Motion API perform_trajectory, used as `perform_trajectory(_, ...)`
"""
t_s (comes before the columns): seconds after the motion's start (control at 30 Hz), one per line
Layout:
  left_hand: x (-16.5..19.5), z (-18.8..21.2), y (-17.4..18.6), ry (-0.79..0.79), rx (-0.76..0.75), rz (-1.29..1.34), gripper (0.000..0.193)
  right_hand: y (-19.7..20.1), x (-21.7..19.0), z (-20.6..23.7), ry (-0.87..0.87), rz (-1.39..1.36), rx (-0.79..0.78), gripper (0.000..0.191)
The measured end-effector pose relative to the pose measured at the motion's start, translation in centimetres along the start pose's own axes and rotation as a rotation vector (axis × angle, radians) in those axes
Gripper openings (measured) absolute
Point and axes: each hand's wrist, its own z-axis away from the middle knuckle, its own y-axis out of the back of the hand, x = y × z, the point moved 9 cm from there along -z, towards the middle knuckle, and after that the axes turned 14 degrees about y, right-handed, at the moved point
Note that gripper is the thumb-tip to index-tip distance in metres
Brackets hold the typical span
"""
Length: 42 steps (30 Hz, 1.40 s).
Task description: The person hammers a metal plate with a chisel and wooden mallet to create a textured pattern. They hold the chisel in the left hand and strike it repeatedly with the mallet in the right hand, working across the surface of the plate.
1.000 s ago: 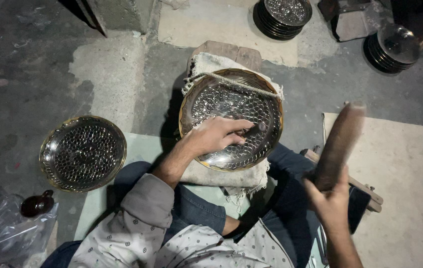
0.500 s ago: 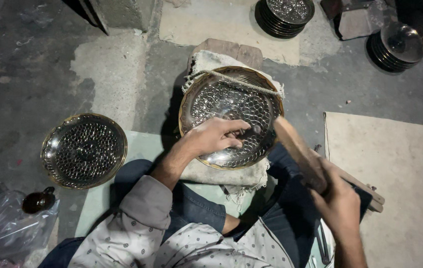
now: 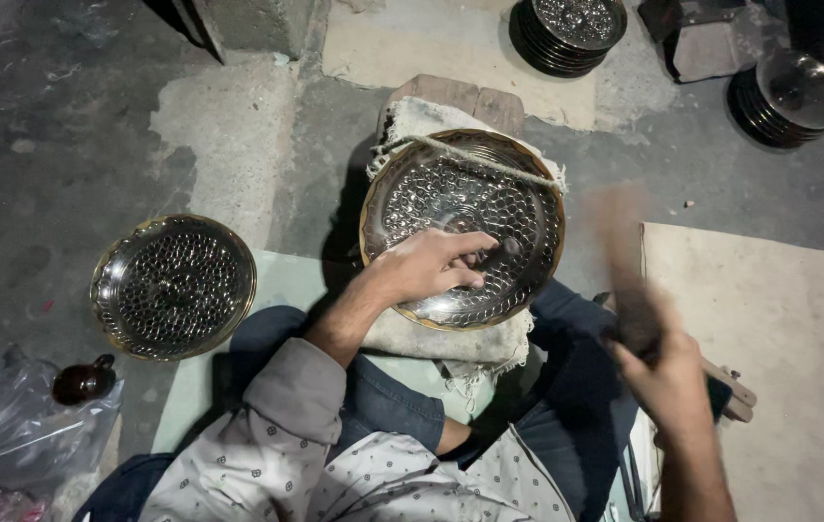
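A round hammered metal plate [image 3: 450, 193] with a dimpled pattern rests on a cloth-covered block between my knees. My left hand [image 3: 426, 266] lies on its lower part, fingers closed around a small dark punch [image 3: 499, 249] that stands against the plate. My right hand [image 3: 668, 372] is raised at the right of the plate. It grips a wooden mallet [image 3: 624, 246], which is blurred with motion and points upward. I sit on the floor in blue trousers and a patterned shirt.
A second dimpled plate [image 3: 173, 286] lies on the floor at the left. Two stacks of plates [image 3: 571, 34] [image 3: 784, 95] stand at the back. A small dark bottle [image 3: 81, 381] and a plastic bag [image 3: 15, 435] lie at the lower left. A beige board [image 3: 789, 338] covers the right.
The mallet was raised a second ago, came down towards the plate half a second ago, and is now lifted again. My left hand has stayed on the plate.
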Motion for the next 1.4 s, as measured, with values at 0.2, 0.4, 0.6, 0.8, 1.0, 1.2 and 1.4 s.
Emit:
perform_trajectory(0.2, -0.4, 0.3, 0.6, 0.0, -0.004, -0.002, 0.051, -0.9, 0.2, 1.2, -0.082, 0.181, -0.079, 0.091)
perform_trajectory(0.4, -0.3, 0.8, 1.1, -0.007, -0.011, 0.014, 0.051, -0.7, -1.5, 1.6, 0.055, 0.188, -0.023, 0.087)
perform_trajectory(0.6, -0.1, 1.0, 1.3, 0.006, -0.026, 0.011, 0.05, -1.7, -2.7, 2.1, 0.1, 0.367, -0.04, 0.087)
perform_trajectory(0.8, 0.5, 1.6, 1.9, -0.036, -0.003, 0.002, 0.05, -1.5, -2.7, 2.6, -0.071, 0.439, -0.125, 0.088)
perform_trajectory(1.0, 0.7, 1.8, 2.0, -0.01, -0.028, 0.005, 0.05, -1.2, -3.9, 2.3, -0.072, 0.58, -0.203, 0.086)
perform_trajectory(1.2, 1.4, 2.3, 2.4, -0.04, -0.02, 0.02, 0.048, -0.5, -5.1, 2.7, -0.03, 0.469, -0.086, 0.085)
perform_trajectory(1.4, 2.1, 2.6, 2.8, -0.081, 0.004, -0.013, 0.047, -0.3, -4.5, 3.0, 0.017, 0.502, -0.063, 0.084)
